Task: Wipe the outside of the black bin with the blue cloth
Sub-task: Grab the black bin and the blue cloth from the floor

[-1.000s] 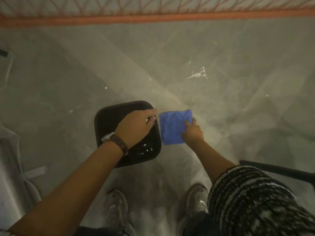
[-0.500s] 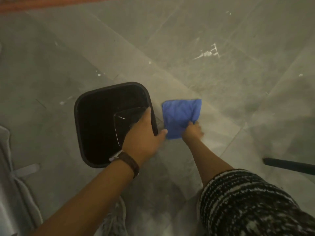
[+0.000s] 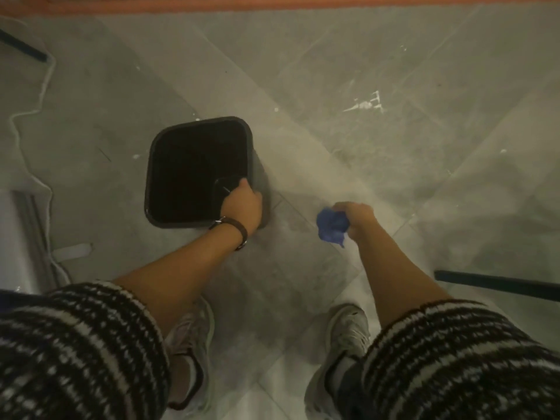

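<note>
- In the middle of the frame, slightly left, the black bin [image 3: 194, 174] is seen from above, standing open on the grey tiled floor [image 3: 348, 71].
- The bin's near right corner is gripped by the left hand [image 3: 242, 207]; its fingers [image 3: 241, 184] are curled over the rim and closed on it, with the thumb side lying outside the wall.
- A dark strap with a metal piece [image 3: 239, 230] is worn on the left wrist.
- To the right of the bin and apart from it, the blue cloth [image 3: 331, 227] is held bunched up in the right hand [image 3: 356, 216], the fingers being wrapped tightly around it; a loose end hangs below the fist.
- The cloth is not touching the bin's outer wall.
- Along the lower edge, two striped knitted sleeves [image 3: 75, 353] are pushed up over the forearms, and two light sneakers [image 3: 348, 338] are seen on the floor between them.
- A dark bar [image 3: 497, 286] lies at the right edge, white paint marks [image 3: 366, 104] in the upper right, and an orange band [image 3: 272, 4] runs along the top.
</note>
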Demonstrator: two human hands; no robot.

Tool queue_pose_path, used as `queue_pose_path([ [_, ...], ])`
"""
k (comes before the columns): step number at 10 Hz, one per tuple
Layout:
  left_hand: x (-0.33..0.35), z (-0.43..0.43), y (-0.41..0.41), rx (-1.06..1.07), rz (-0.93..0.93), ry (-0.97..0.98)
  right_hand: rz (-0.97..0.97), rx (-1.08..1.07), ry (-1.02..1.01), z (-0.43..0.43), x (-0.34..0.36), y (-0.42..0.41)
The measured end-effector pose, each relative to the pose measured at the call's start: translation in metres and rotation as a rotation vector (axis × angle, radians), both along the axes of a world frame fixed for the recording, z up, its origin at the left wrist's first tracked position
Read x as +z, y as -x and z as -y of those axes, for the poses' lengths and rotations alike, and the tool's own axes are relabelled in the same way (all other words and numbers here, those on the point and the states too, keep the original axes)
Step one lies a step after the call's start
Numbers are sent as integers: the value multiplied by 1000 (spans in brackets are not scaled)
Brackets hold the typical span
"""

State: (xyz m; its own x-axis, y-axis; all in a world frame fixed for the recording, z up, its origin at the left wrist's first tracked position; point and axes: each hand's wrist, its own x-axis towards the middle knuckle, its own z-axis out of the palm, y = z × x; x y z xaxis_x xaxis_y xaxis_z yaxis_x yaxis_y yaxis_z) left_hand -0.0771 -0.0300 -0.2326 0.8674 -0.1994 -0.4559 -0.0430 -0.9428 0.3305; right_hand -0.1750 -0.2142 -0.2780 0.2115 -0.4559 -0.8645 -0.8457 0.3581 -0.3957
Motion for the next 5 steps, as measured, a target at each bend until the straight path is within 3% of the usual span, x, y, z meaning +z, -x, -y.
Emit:
queue_pose_path([
  [1, 19, -23, -20, 50, 46, 13, -239, 836, 194, -2, 74, -1],
  [2, 43, -47, -31, 114, -8, 84, -246, 1061, 343, -1, 106, -6],
  [3, 70, -63, -37, 156, -43, 193, -199, 1262, 344, -14, 159, -13],
  [5, 158, -85, -22, 247, -75, 425, 116, 1069, 604, -19, 262, -4],
])
